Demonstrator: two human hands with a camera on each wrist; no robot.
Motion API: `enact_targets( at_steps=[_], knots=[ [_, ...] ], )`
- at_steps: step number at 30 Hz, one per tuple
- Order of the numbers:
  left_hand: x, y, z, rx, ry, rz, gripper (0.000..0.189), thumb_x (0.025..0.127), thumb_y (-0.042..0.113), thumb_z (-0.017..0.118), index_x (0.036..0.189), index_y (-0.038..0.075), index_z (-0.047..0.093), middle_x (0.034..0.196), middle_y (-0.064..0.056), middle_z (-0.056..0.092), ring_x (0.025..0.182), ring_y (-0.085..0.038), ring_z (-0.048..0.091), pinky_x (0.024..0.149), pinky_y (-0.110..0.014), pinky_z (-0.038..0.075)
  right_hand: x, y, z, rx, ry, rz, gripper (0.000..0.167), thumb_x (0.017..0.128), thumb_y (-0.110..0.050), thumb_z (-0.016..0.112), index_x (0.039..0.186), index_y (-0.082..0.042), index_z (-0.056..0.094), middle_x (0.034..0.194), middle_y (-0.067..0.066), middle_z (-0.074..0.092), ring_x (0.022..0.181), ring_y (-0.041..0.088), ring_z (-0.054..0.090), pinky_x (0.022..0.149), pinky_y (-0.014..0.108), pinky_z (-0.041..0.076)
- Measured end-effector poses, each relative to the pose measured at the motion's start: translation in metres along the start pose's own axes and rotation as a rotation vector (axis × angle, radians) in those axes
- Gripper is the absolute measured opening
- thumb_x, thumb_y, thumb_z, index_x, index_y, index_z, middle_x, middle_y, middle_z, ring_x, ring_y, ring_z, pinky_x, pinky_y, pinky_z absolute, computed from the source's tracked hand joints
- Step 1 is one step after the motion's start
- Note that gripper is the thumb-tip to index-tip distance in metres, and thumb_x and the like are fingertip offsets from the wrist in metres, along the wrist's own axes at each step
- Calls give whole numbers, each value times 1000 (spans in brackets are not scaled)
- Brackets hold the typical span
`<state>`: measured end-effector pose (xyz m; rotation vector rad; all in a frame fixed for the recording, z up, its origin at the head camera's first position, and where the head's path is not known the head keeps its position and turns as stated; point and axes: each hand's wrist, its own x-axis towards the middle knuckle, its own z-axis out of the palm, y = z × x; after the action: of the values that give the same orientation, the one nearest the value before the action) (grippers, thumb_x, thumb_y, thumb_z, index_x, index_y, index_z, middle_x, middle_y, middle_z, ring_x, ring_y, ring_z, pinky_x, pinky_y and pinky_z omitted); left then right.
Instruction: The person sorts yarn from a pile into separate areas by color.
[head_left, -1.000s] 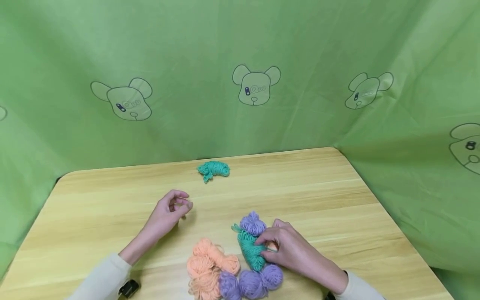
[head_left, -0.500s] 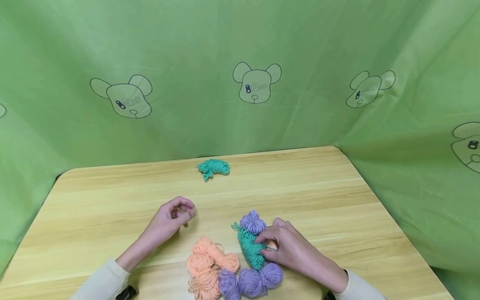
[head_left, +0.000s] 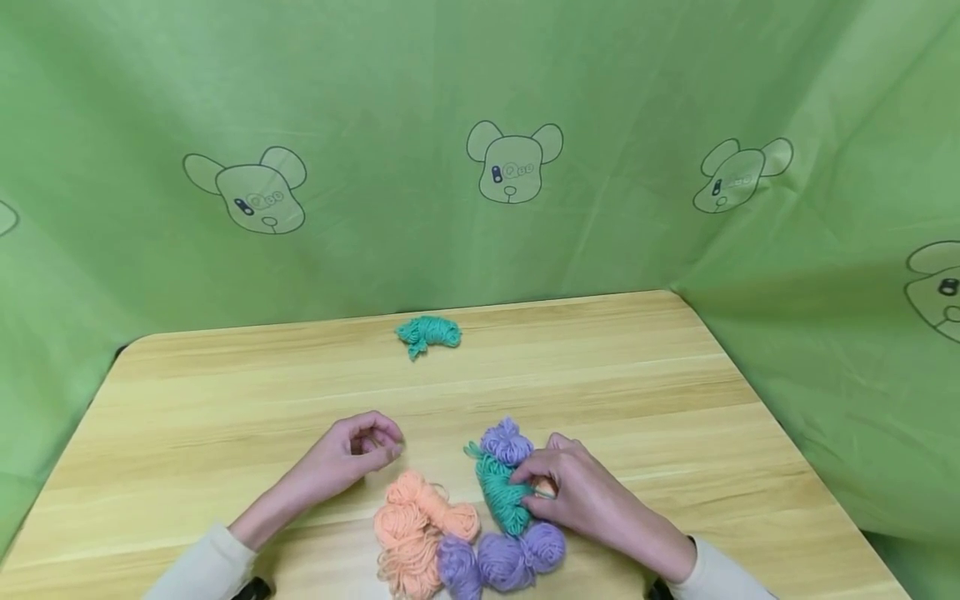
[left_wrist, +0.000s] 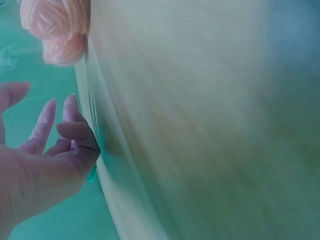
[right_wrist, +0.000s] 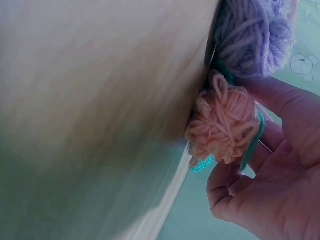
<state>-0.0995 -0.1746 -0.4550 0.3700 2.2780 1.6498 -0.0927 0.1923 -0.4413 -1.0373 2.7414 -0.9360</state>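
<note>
**Right hand (head_left: 581,492) pinching at green, left hand (head_left: 348,450) with nothing in its grasp!**

Forefinger and thumb of the right hand curl in on the green skein (head_left: 501,493), tips against its side, so our green one sits directly at that hand's fingertips. How firm is the squeeze? Cannot tell from these angles. Tucked between the right palm and the green is a small orange bundle (right_wrist: 220,122), and a loose green strand (right_wrist: 256,137) runs down beside it, close to the fingers. That right hand reaches in from its own side, back of the hand upward, wrist low.

Over to the left hand: fingers loosely bent, gaps showing between them, thumb forward, well apart from the green skein. It sits low over the table (head_left: 637,383); whether it touches the wood is hard to say. Its forearm angles inward out of a pale sleeve (head_left: 202,567).

Around them, colour everywhere! Just past the right forefinger, a purple skein (head_left: 507,442) meets the green one's far end. On the body side of the right thumb, three purple balls (head_left: 506,562) stand in a row, touching the orange cluster (head_left: 408,533) that lies just nearer the body than the left fingertips. Well beyond both hands, towards the far edge, lies another green bundle (head_left: 431,332), and behind that hangs a green cloth (head_left: 375,258) printed with bear heads (head_left: 510,171).
</note>
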Motion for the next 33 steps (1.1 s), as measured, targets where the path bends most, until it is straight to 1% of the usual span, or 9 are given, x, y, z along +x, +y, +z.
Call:
enact_targets(
  at_steps=[2,4,8,14,18,22,28,33],
  knots=[
    [-1,1,1,5,4,3,27,101,17,76,121,0,70,104,-9,67,90,-23,60,75,-26,51,0,0,0,4,-4,4,28,81,-5,91,103,-22,85,94,-22,73,77,3,43,66,24,40],
    [-2,1,1,1,-7,15,28,100,16,76,121,-1,70,103,-9,68,90,-22,59,76,-26,51,1,0,0,10,-8,11,28,81,-5,91,103,-22,85,93,-22,73,77,4,43,66,24,40],
    [-5,0,2,-17,-53,25,30,98,13,76,124,-2,70,102,-9,69,87,-21,58,74,-24,50,1,0,0,15,-8,12,28,81,-4,91,102,-22,85,91,-22,72,76,4,43,65,24,40],
    [-9,1,5,-25,-108,5,34,97,14,80,125,-2,70,106,-11,70,87,-21,58,73,-24,50,0,1,0,31,-10,13,28,81,-4,91,103,-20,85,89,-22,70,77,4,43,64,23,41],
    [-10,3,6,-28,-126,9,33,97,15,81,123,-2,70,103,-10,68,83,-19,56,70,-23,48,0,2,-1,54,-2,10,28,80,-3,91,103,-18,85,86,-22,68,77,4,45,64,23,43],
    [-11,4,7,-27,-134,22,29,96,13,82,120,0,71,99,-10,67,79,-17,55,68,-23,47,-1,2,-1,59,3,9,29,80,-3,91,104,-18,85,86,-22,67,77,4,46,63,23,43],
    [-13,3,10,-4,-122,-7,28,94,10,83,119,5,73,101,-9,68,77,-15,55,67,-22,47,0,3,-1,67,3,4,29,80,-2,91,103,-17,85,85,-21,67,77,5,46,63,22,44],
    [-13,3,12,6,-112,-3,25,93,8,83,116,6,75,99,-7,67,76,-15,54,66,-22,46,0,3,-2,76,0,12,29,80,-1,90,103,-18,85,84,-23,65,77,5,46,62,22,44]
  ],
)
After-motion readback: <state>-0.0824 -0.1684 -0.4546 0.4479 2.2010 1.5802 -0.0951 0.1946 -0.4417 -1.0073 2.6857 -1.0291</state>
